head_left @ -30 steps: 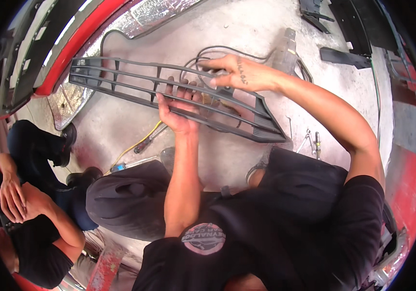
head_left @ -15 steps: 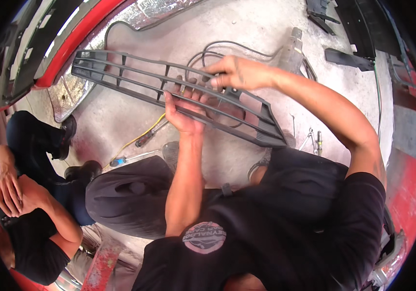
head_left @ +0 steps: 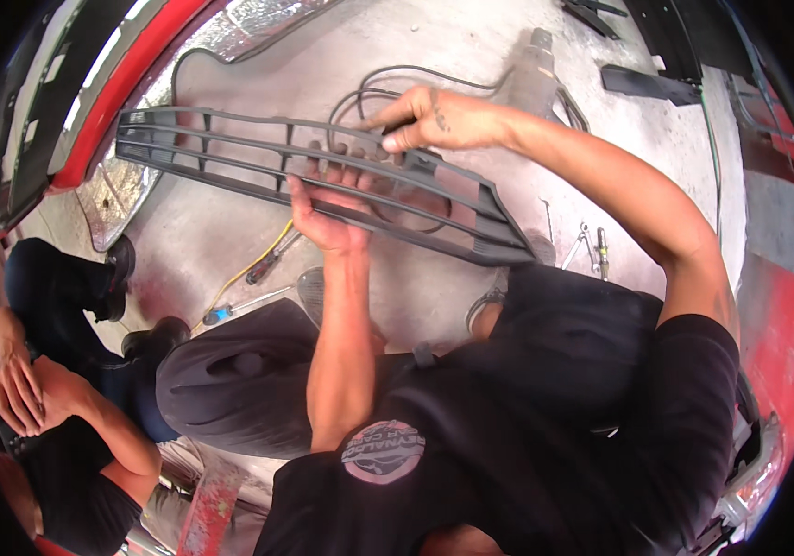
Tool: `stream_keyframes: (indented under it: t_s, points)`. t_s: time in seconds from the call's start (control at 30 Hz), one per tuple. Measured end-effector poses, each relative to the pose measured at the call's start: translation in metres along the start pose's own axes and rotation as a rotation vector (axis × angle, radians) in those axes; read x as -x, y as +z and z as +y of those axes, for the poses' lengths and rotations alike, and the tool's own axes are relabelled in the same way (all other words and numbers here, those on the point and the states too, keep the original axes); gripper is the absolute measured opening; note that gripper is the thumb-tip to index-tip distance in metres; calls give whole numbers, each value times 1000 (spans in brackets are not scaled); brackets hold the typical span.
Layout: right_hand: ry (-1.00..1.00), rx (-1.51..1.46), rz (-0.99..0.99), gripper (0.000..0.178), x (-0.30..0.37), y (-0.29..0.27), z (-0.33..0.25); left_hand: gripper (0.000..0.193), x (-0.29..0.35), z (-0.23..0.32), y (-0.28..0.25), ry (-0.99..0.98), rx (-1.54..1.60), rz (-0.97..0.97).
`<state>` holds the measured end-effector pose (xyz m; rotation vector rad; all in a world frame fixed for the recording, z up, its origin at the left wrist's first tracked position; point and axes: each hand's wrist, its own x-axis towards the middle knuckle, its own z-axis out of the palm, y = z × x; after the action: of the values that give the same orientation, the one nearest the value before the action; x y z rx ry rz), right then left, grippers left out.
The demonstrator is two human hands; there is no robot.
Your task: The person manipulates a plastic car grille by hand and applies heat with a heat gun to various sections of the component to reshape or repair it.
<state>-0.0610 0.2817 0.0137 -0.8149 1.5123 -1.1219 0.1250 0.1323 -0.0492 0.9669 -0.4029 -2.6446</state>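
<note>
A long black plastic bumper grille (head_left: 149, 139) with open slats hangs above the floor, slanting from far left to near right. From below, my left hand (head_left: 337, 218) is closed around its middle, the thumb over the near bars and the fingers partly seen through the slots. My right hand (head_left: 443, 120) holds the grille's far edge, right of the middle, between thumb and bent fingers; the index finger reaches left along that edge. The right fingertips partly hide what they touch. The grille's right tip lies close to my right knee.
A screwdriver (head_left: 221, 315), another dark-handled tool (head_left: 263, 269) and wrenches (head_left: 586, 243) lie on the floor. Beyond is a grey cylindrical tool (head_left: 533, 74) with a black cable. A red bumper (head_left: 100, 130) stands left; a co-worker (head_left: 73, 389) sits lower left with hands together.
The whole view has shifted and turned slightly, the floor things moving with it. My right hand is sharper now, its index finger straighter along the grille's edge. My left hand keeps its hold.
</note>
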Motion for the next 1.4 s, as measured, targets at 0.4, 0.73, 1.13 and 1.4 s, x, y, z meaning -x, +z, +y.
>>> stream_keyframes:
  t_s: [0.4, 0.73, 1.13, 1.4]
  points:
    - [146, 200, -74, 68, 45, 16, 18, 68, -8, 3, 5, 45, -54, 16]
    - [79, 57, 226, 66, 39, 4, 44, 68, 23, -27, 11, 25, -408, 143]
    - [-107, 297, 221, 74, 45, 7, 20, 83, 43, -68, 87, -116, -481, 436]
    - [-302, 538, 261, 77, 33, -8, -11, 54, 19, -80, 98, 55, -400, 308]
